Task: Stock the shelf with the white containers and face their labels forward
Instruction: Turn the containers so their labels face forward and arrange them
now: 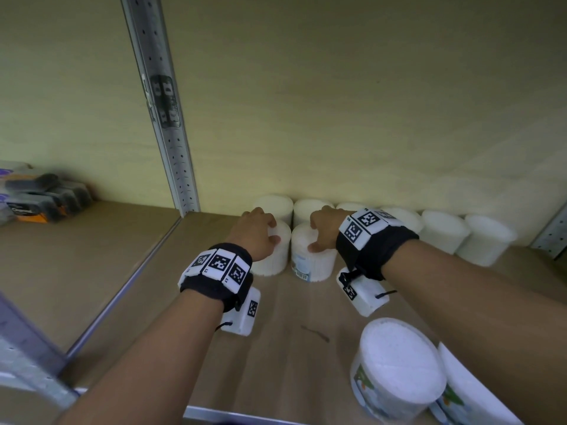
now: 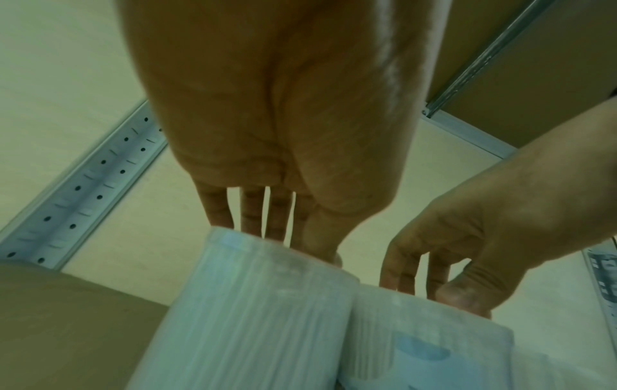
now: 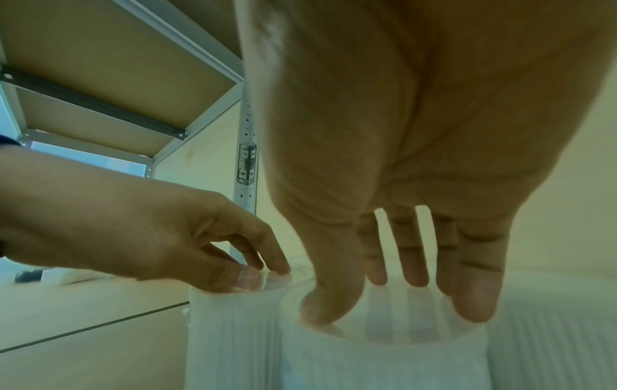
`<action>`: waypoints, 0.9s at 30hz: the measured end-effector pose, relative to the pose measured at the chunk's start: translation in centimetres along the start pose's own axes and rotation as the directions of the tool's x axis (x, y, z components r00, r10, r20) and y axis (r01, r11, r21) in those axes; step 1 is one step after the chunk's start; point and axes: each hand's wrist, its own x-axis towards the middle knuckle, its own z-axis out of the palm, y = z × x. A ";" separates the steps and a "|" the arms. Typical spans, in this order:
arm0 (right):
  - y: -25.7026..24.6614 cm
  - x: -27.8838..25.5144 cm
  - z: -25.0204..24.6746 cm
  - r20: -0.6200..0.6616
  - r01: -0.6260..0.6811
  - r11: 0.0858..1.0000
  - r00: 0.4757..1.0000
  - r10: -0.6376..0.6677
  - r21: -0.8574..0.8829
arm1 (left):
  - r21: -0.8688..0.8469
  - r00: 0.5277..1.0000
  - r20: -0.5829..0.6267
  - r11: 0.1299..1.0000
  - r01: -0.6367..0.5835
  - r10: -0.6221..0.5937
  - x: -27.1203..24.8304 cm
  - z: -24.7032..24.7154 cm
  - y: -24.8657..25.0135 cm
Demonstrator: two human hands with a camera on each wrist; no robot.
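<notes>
Two round white plastic tubs stand side by side on the brown wooden shelf (image 1: 291,305), in front of a back row of the same white tubs (image 1: 441,230) that lines the pale back wall. The left hand (image 1: 256,233) sits on top of the left white tub (image 1: 274,256), with its fingers curled over the rim and the thumb pressed on the near edge, so its grip is closed around that tub's top. The right hand (image 1: 322,227) does the same on the right white tub (image 1: 313,262), with its fingers (image 3: 474,290) bent down over the far rim and the thumb on the near side. The two tubs touch each other. The right one shows a bit of blue label and a barcode low on its front; the left one shows only plain white, so its label probably faces some other way. These tubs look light and stiff, with thin ribbed sides that seem a little see-through. They may be smooth and slippery, so holding the rim from above is a good place, and it makes turning them easy. Squeezing too hard could bend the thin sides. Two more white tubs with green labels (image 1: 399,372) lie near the shelf's front edge, waiting.
</notes>
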 end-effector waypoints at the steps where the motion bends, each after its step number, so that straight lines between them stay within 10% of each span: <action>1: -0.1 0.0 -0.1 0.002 -0.002 1.000 1.000 0.002 -0.006 | -0.002 1.000 -0.004 1.000 -0.001 0.001 0.0 0.0 0.0; 27: 0.3 0.8 0.0 0.051 0.011 0.999 0.999 -0.013 0.042 | -0.030 1.000 -0.024 1.000 0.004 -0.004 0.0 0.5 -0.2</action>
